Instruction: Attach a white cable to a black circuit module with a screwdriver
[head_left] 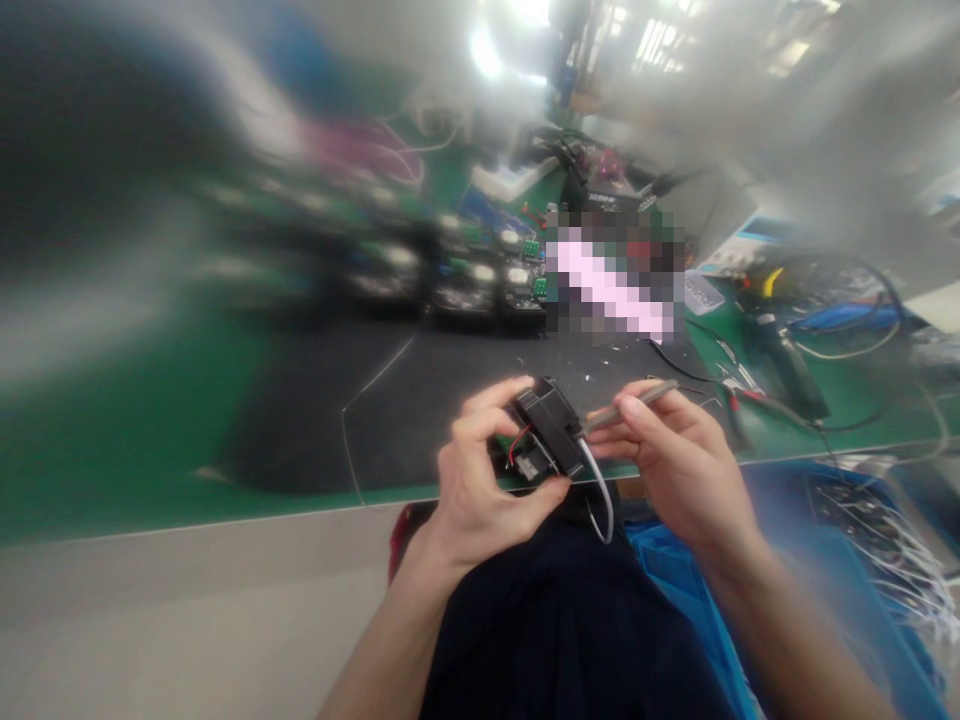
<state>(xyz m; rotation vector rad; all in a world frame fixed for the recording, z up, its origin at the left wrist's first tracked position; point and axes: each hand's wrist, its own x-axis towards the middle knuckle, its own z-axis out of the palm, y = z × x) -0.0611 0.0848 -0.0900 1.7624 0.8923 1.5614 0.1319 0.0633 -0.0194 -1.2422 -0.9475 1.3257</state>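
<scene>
Left fingers [480,425] grip the tilted black module [553,428], whose white cable [608,508] side faces the slim tool [661,392] pinched by right fingers [654,430].

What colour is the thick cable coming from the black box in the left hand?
White; the cable shows best in the head view.

The one camera sits on the person's head and looks forward and down, past the dark clothes [555,640] on the lap, to the green table top [172,430]. It is close to the left hand [476,480] and the right hand [690,465], which show just below the middle. The bright lights [486,50] far off show at the top.
</scene>
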